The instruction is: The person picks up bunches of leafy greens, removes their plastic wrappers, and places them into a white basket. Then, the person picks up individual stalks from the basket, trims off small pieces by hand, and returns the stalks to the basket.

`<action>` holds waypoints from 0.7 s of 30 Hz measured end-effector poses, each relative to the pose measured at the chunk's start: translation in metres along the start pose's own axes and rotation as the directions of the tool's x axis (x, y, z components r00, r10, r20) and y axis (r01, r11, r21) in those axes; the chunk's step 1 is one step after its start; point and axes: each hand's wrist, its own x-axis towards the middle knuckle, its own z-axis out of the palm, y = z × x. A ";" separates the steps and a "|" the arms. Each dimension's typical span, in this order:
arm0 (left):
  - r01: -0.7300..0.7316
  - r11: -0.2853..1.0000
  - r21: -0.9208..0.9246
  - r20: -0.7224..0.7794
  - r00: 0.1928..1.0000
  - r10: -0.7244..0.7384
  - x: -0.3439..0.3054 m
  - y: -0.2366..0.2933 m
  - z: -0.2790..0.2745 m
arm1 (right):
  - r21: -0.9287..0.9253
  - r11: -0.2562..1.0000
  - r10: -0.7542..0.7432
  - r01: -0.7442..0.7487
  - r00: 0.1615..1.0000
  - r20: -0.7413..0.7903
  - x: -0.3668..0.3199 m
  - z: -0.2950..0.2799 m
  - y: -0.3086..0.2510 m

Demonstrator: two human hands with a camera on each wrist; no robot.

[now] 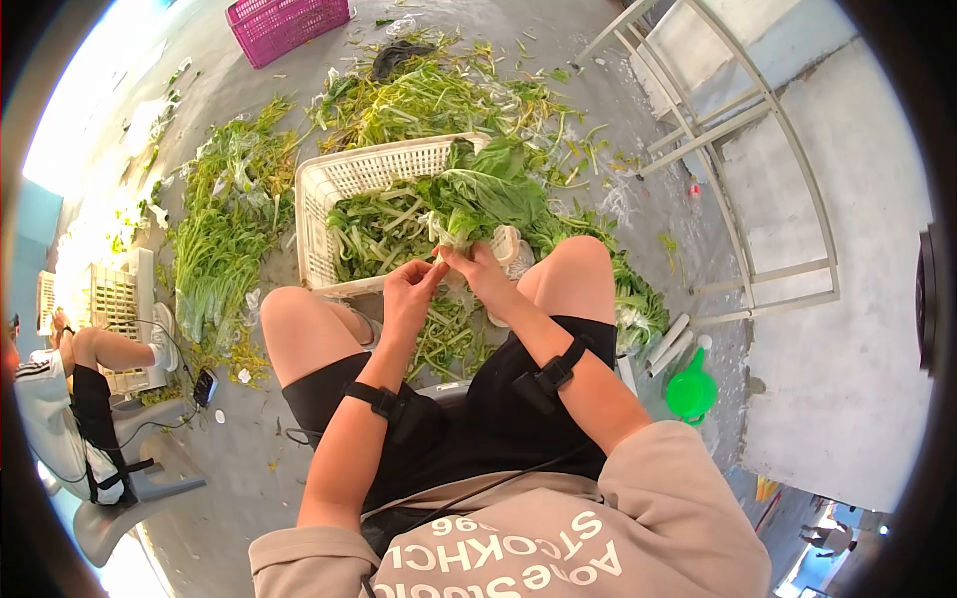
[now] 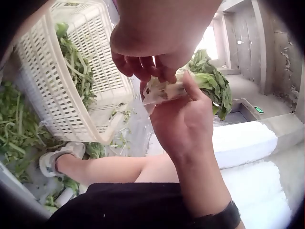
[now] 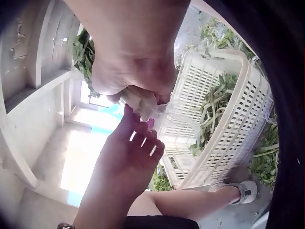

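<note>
In front of the knees, my right hand (image 1: 482,279) grips a bunch of leafy greens (image 1: 488,194) by its pale stem end. The dark leaves point away over the crate. Thin clear plastic film (image 2: 159,94) wraps the stems and sticks out past the cut end. My left hand (image 1: 409,294) meets the right one there, its bent fingertips pinching the film at the stem end. In the right wrist view the left fingers (image 3: 138,131) come up from below to the wrapped end, while the right hand partly covers the stems.
A white slatted crate (image 1: 317,224) holding loose greens stands just beyond the hands. Piles of greens (image 1: 234,219) and trimmings (image 1: 419,100) surround it. A magenta crate (image 1: 289,28) lies beyond, a metal frame (image 1: 768,105) and green scoop (image 1: 692,391) to the right. Another person sits at left.
</note>
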 end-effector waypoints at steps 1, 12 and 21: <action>-0.001 1.000 0.002 0.001 1.000 0.001 0.000 0.002 -0.001 | 0.015 0.998 0.055 -0.055 0.998 0.001 -0.004 0.001 -0.007; -0.127 0.991 -0.034 0.147 0.980 0.131 -0.008 0.012 0.012 | 0.477 0.810 0.322 -0.341 0.939 0.124 -0.024 0.004 -0.039; -0.085 0.987 -0.134 0.105 0.989 0.100 -0.002 0.013 0.010 | 0.497 0.809 0.289 -0.314 0.949 0.129 -0.012 0.004 -0.022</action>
